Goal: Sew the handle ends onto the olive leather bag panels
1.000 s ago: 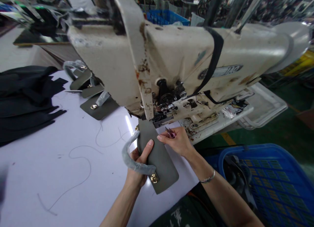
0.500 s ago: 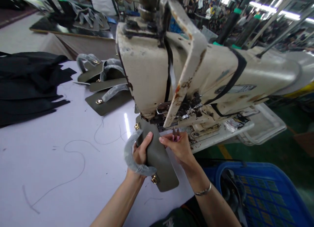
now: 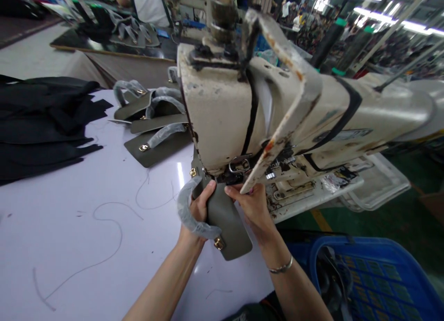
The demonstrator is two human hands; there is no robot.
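Observation:
An olive-green bag flap (image 3: 231, 228) lies under the head of the sewing machine (image 3: 217, 113), its far end hidden there. A curved handle (image 3: 187, 210) wrapped in clear plastic joins it through gold metal fittings (image 3: 218, 243). My left hand (image 3: 200, 210) reaches through the handle and grips the flap's left side, thumb on top. At the opposite edge, close below the presser area, my right hand (image 3: 251, 203) is closed with its thumb and fingertips at the flap. Pink-handled thread snips are tucked in that hand, now almost wholly hidden behind the machine's rusty bar (image 3: 277, 140).
More olive flaps with wrapped handles (image 3: 156, 147) are piled beyond the machine. Black fabric pieces (image 3: 41, 126) are stacked at the left. A blue basket (image 3: 385, 247) holding dark pieces stands at lower right. Loose thread lies on the white tabletop (image 3: 86, 233).
The flap and both hands have moved slightly forward, closer under the machine head. The right hand's snips have gone mostly out of sight behind the bar. The camera view has shifted a little.

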